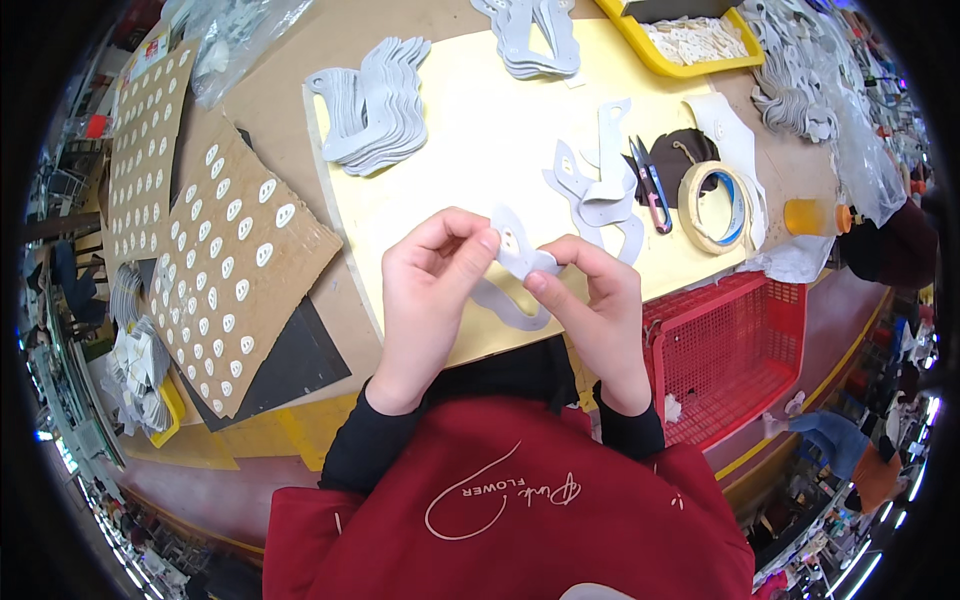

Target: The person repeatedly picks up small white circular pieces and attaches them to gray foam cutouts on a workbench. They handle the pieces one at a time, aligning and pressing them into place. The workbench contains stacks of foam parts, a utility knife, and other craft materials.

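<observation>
Pale grey and flat, 1 curved piece (516,246) is held up over the near part of the yellow sheet (462,170), its left side pinched between thumb and fingertips of the left hand (435,265), its right side likewise in the right hand (598,295). Loose grey pieces (603,190) lie beyond, near snips (653,190) and a tape roll (692,215); 2 grey stacks (388,115) sit farther off.
</observation>
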Tool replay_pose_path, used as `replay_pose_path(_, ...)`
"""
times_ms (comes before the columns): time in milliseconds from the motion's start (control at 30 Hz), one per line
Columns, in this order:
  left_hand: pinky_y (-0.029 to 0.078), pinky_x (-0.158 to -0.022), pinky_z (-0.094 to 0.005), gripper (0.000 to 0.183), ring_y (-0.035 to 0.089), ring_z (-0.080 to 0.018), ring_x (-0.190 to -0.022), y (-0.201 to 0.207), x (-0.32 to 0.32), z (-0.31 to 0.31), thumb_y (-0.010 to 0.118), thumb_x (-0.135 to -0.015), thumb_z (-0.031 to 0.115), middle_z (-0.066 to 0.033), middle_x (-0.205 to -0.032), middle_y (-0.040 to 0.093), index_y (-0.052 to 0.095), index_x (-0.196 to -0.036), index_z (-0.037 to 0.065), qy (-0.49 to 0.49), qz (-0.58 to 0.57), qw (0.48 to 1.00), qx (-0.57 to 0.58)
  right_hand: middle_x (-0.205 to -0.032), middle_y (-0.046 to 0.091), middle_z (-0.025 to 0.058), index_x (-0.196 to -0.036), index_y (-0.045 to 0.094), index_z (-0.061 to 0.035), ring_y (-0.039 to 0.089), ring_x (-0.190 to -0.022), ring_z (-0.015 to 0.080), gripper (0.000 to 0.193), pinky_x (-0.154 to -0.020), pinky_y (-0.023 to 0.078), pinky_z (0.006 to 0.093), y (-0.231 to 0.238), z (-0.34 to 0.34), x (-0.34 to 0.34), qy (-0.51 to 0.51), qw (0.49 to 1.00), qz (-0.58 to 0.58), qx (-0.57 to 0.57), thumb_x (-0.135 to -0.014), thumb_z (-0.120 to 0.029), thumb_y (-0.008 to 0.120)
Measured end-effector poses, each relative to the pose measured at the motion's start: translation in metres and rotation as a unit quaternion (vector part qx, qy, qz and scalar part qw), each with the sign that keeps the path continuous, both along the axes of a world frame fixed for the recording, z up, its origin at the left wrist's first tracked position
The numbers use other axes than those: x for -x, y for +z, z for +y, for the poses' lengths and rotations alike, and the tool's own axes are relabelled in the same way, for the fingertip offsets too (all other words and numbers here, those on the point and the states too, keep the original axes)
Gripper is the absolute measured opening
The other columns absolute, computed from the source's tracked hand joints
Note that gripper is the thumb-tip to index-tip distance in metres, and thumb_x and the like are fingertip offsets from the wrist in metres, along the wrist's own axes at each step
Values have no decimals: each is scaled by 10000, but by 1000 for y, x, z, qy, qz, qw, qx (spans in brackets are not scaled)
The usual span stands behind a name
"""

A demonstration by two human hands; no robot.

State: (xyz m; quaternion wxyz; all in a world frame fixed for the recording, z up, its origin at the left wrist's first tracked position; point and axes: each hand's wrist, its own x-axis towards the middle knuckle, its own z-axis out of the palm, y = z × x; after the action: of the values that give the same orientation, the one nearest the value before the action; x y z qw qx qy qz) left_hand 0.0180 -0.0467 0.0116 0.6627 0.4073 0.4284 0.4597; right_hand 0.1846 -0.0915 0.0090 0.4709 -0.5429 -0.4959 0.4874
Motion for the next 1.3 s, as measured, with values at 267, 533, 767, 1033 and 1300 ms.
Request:
replay_pose_path(267,499,-953,-295,228,659,-144,-1038,7,39,4,625,-1017,116,-75,-1091,733,699,-1185,-20,26,83,994,-68,-892,706,7,-1081,719,14,619,-798,56,136,-715,481,204,2,43,-62,-159,987,10,-34,-964,-49,693)
replay_pose_path(533,504,-917,-300,176,679,-191,-1011,17,132,-17,643,-987,109,-89,-1062,741,721,-1103,2,178,342,914,-124,-977,709,62,-1203,691,49,626,-840,85,287,-697,486,229,-6,76,-115,-147,960,-237,0,-990,-141,667)
replay_pose_path(767,440,-936,-378,297,534,-262,-1031,9,170,-9,779,-843,178,-75,-1008,610,732,-1111,60,194,584,775,-141,-1084,685,60,-1226,680,13,607,-829,120,298,-714,480,258,2,54,-100,-116,928,-353,-13,-959,-119,681)
replay_pose_path(1033,433,-950,-385,412,515,-268,-1041,16,155,-4,812,-805,197,-66,-1003,580,701,-1184,82,126,586,784,-165,-1120,642,61,-1178,670,-3,564,-942,154,258,-787,449,266,28,50,-57,-22,935,-347,-70,-929,-66,691)
replay_pose_path(1300,496,-838,-341,199,620,-239,-945,10,78,-11,729,-900,96,-93,-996,668,720,-1087,32,4,349,901,-258,-1062,677,130,-1097,704,-43,642,-960,317,255,-859,519,401,33,82,46,94,889,-340,-291,-854,-101,756)
